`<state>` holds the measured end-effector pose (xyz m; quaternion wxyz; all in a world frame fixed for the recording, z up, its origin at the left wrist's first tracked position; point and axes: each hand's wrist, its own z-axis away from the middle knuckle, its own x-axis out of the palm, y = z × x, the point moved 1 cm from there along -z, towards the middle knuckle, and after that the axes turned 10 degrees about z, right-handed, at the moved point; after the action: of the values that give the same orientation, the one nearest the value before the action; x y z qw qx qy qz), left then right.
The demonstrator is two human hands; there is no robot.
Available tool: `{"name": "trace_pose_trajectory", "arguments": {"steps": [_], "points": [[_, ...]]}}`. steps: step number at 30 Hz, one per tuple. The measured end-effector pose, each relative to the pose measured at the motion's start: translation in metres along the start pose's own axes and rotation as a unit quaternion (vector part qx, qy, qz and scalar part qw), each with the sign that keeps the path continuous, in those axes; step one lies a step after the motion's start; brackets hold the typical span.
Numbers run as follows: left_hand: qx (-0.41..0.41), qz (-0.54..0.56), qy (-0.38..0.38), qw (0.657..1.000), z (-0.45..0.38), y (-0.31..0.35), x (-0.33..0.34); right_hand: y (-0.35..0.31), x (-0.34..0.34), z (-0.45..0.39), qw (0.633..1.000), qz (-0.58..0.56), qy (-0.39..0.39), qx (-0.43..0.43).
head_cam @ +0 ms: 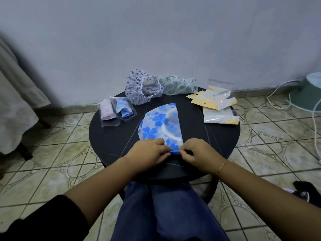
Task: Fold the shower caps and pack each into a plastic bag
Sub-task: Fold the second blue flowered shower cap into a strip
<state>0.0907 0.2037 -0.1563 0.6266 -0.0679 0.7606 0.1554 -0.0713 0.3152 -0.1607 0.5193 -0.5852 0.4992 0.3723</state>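
A blue clover-print shower cap (160,124) lies folded in half on the round black table (217,136). My left hand (147,152) pinches its near edge, and my right hand (196,150) pinches the same near corner from the right. Two packed bags sit at the back left, one with a pink cap (107,113), one with a blue cap (124,110). An unfolded purple-flowered cap (140,88) and a green-patterned cap (177,84) lie at the far edge. Several empty plastic bags (218,105) are piled at the right.
A wall stands just behind the table. White cables (284,100) and a pale green basin (309,91) are on the tiled floor at the right. Cloth (15,94) hangs at the left. My knees in jeans (165,206) sit under the table's near edge.
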Motion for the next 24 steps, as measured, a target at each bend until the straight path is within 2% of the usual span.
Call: {"name": "trace_pose_trajectory", "arguments": {"steps": [6, 9, 12, 16, 19, 24], "points": [[-0.053, 0.029, -0.028, 0.998, -0.011, -0.001, -0.012, 0.004, -0.003, 0.0, 0.988, -0.102, -0.049, 0.106], [-0.122, 0.126, -0.04, 0.984, -0.014, -0.006, -0.014, 0.003, -0.004, -0.008, 0.971, -0.179, -0.001, 0.161], [-0.207, 0.244, -0.011, 0.947, -0.015, -0.008, -0.012, 0.002, -0.004, -0.015, 0.934, -0.274, 0.023, 0.229], [-0.285, 0.323, 0.025, 0.902, -0.017, -0.011, -0.008, -0.001, -0.005, -0.025, 0.923, -0.262, 0.025, 0.28], [-0.312, 0.379, 0.043, 0.87, -0.019, -0.013, -0.006, 0.0, -0.008, -0.029, 0.915, -0.263, 0.011, 0.307], [-0.311, 0.401, 0.055, 0.86, -0.023, -0.011, -0.006, -0.002, -0.013, -0.036, 0.906, -0.248, -0.016, 0.343]]}}
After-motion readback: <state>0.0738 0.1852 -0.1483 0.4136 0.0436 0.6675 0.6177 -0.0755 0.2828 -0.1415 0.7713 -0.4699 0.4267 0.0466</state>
